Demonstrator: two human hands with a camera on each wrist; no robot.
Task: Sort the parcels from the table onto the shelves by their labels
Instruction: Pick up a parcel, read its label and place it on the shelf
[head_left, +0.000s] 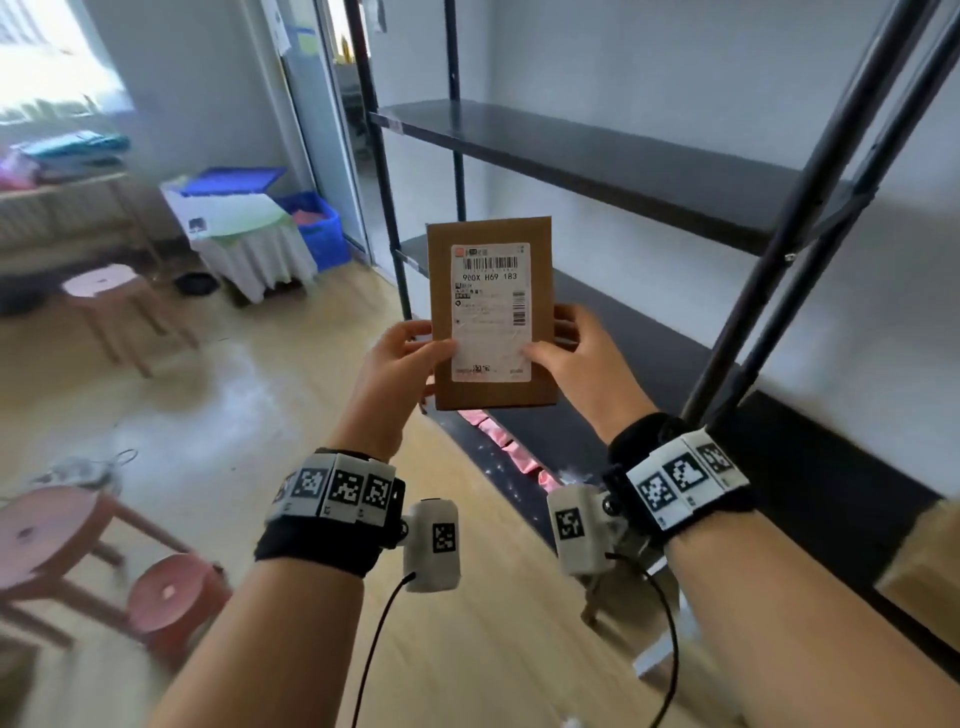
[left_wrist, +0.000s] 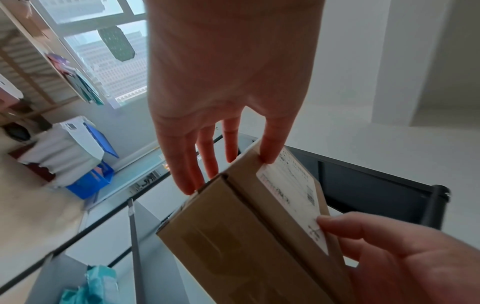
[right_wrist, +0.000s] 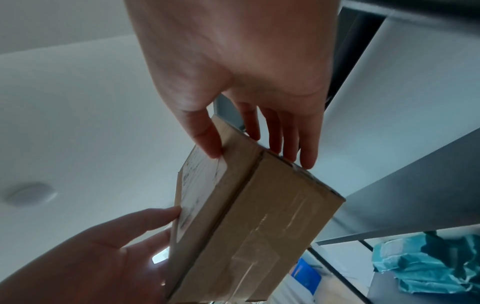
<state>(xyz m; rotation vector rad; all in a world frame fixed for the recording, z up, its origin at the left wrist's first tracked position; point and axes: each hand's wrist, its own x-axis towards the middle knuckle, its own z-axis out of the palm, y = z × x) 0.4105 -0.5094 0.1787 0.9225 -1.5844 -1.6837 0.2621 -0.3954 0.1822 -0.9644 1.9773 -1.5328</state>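
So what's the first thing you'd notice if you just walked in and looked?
The brown cardboard parcel, held upright in the middle with its white label facing the camera. The left hand and right hand pinch its lower sides. Behind it stands a tall black shelf rack.

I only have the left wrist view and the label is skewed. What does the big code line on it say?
Observer: On the head view the label reads 900X H69 183.
Operator: Is the shelf ahead occupied?
Observer: The upper black shelf shows bare in the head view.
Operator: How is the box held?
Observer: The left hand and right hand each pinch a side of the brown box, thumbs on the label.
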